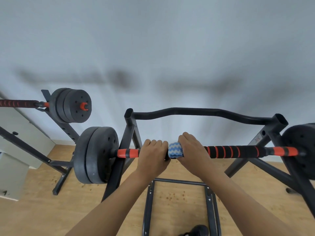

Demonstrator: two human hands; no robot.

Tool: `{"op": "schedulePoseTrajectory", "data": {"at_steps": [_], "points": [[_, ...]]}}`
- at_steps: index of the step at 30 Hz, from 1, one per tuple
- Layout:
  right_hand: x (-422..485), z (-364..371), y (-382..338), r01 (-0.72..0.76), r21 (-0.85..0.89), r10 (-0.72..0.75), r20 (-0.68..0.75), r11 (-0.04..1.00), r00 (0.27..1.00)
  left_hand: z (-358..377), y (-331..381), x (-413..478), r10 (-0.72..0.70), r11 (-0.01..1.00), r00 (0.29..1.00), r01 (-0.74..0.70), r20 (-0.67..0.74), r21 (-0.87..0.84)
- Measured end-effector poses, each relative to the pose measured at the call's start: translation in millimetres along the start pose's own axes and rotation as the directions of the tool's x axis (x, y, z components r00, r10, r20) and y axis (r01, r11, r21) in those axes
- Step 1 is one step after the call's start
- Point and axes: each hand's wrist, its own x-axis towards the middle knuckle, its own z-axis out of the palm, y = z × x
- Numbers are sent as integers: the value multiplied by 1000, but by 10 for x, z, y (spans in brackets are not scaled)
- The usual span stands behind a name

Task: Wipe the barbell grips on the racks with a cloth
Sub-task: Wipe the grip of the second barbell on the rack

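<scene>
The black rack [131, 126] carries the near barbell [238, 151] across its two uprights, which puts the bar at a height where both arms reach it from above. Weight plates [95, 154] sit at each end, outside the uprights, so the foam grip between them lies free for wiping. A second barbell [18, 103], loaded with its own plates, rests on another rack [68, 132] to the left, well apart; its grip looks untouched by either hand.

The left hand [153, 154] is curled over the bar just inside the left upright, probably to steady it against rolling. The right hand [192, 150] is closed around the blue-and-grey cloth [175, 150], which wraps the bar between the two hands, touching both. The black and orange grip to the right of the cloth lies bare, likely the next stretch to cover.

No containers are in view.
</scene>
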Motion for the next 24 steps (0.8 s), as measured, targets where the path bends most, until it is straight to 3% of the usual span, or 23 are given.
{"op": "schedulePoseTrajectory", "data": {"at_steps": [2, 4, 7, 10, 13, 18, 19, 22, 24], "points": [[-23, 34, -16, -10, 20, 11, -43, 1000, 999, -16, -9, 64, -19, 1000, 999, 19, 27, 21], [-6, 40, -12, -12, 44, 14, -51, 999, 999, -101, -11, 167, -51, 996, 988, 40, 143, 80], [65, 22, 3, -11, 55, 14, -44, 998, 999, -163, -77, 295, -57, 998, 953, 56, 297, 13], [73, 37, 8, 19, 40, -18, -28, 999, 999, -219, -176, 490, -20, 991, 863, 83, 506, -103], [92, -39, 15, 39, -13, -40, -9, 999, 999, -240, -270, 641, -8, 947, 756, 215, 654, -237], [196, -300, 80, 125, -34, -115, 211, 992, 971, -269, -318, 699, -14, 929, 748, 254, 663, -268], [259, -410, 115, 93, 4, -92, 207, 996, 974, -283, -330, 703, -7, 926, 750, 255, 661, -279], [475, -699, 331, -22, 165, 22, 2, 986, 1000, -321, -355, 691, 15, 902, 760, 270, 650, -336], [548, -710, 477, -81, 193, 79, 21, 978, 997, -360, -328, 677, -6, 906, 775, 271, 632, -324]]}}
